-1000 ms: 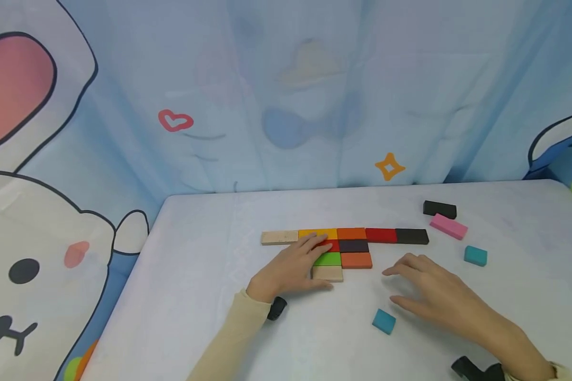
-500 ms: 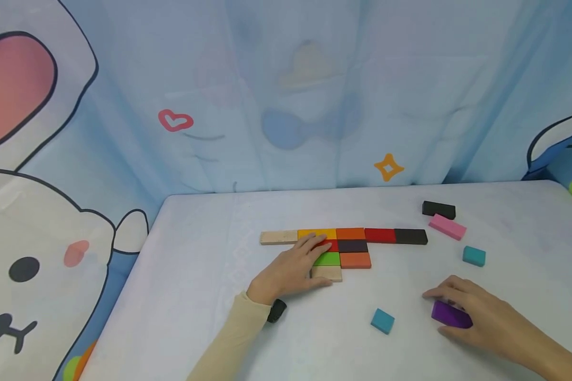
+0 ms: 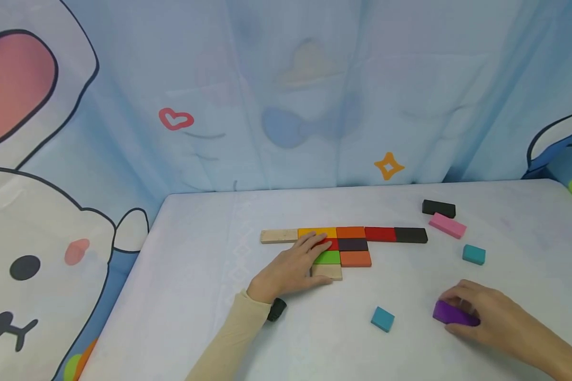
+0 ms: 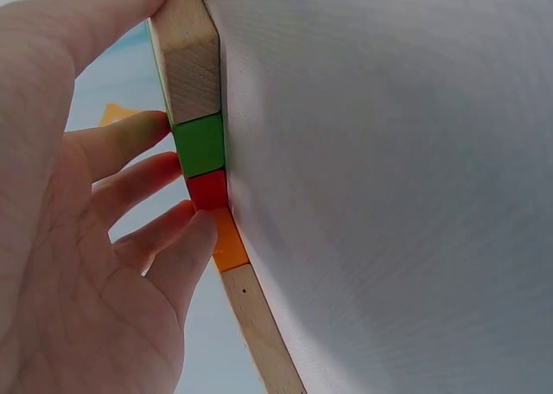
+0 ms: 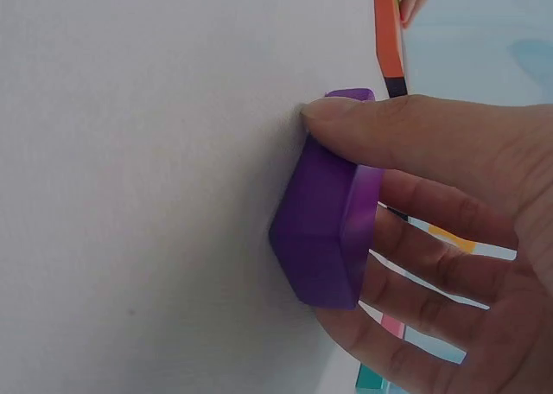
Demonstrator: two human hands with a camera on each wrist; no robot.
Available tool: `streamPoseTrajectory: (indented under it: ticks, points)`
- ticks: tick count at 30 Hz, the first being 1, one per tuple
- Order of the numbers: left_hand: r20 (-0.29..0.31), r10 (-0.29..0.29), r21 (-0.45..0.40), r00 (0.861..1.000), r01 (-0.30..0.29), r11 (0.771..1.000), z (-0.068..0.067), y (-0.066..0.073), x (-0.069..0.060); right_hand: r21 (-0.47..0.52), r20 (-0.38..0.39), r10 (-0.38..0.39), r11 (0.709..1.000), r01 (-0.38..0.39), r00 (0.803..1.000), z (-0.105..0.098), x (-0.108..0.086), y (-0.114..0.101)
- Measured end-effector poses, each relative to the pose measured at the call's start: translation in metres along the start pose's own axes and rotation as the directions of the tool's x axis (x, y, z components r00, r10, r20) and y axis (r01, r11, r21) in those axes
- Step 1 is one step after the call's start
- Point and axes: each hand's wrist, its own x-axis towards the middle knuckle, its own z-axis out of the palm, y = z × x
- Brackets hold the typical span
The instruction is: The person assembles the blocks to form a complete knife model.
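Flat coloured blocks lie edge to edge on the white table. Their top row runs from a plain wooden block (image 3: pixel 278 236) to a black block (image 3: pixel 411 235), with shorter rows below. My left hand (image 3: pixel 288 272) rests on the left side of this layout, its fingertips touching the red (image 4: pixel 208 191) and green (image 4: pixel 200 146) blocks. The left thumb is at the lowest wooden block (image 3: pixel 328 272). To the right and nearer me, my right hand (image 3: pixel 500 320) pinches a purple block (image 3: pixel 453 314) between thumb and fingers, at the tabletop. The block's far side is partly hidden by the fingers.
Loose blocks lie about: a teal one (image 3: pixel 383 319) between the hands, another teal block (image 3: pixel 474 254) beyond the right hand, then a pink block (image 3: pixel 447 226) and a black one (image 3: pixel 439 208) farther back. A blue patterned curtain (image 3: pixel 286 159) hangs behind the table.
My right hand has moved right and toward me from near the layout, and it now grips the purple block, which has shifted slightly rightward. The left hand has stayed in place.
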Motion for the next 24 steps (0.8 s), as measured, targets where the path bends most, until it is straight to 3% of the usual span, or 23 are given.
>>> streamPoseTrajectory:
  ticks: [6, 13, 20, 24]
  points:
    - [0.007, -0.009, -0.012, 1.000, 0.009, 1.000, 0.001, -0.001, 0.000, -0.005, -0.017, -0.008, 1.000, 0.008, 1.000, -0.007, 0.008, -0.009]
    - [0.019, -0.021, -0.011, 1.000, 0.021, 1.000, 0.001, 0.000, 0.000, -0.011, -0.069, -0.059, 0.998, 0.058, 0.996, -0.011, 0.037, -0.040]
    - [0.025, -0.025, -0.008, 0.999, 0.025, 1.000, 0.001, 0.000, 0.000, -0.027, -0.174, -0.175, 0.985, 0.173, 0.969, -0.006, 0.066, -0.073]
    - [0.022, -0.028, 0.001, 0.999, 0.028, 1.000, 0.001, 0.000, 0.000, -0.054, -0.192, -0.245, 0.969, 0.239, 0.950, -0.003, 0.079, -0.092]
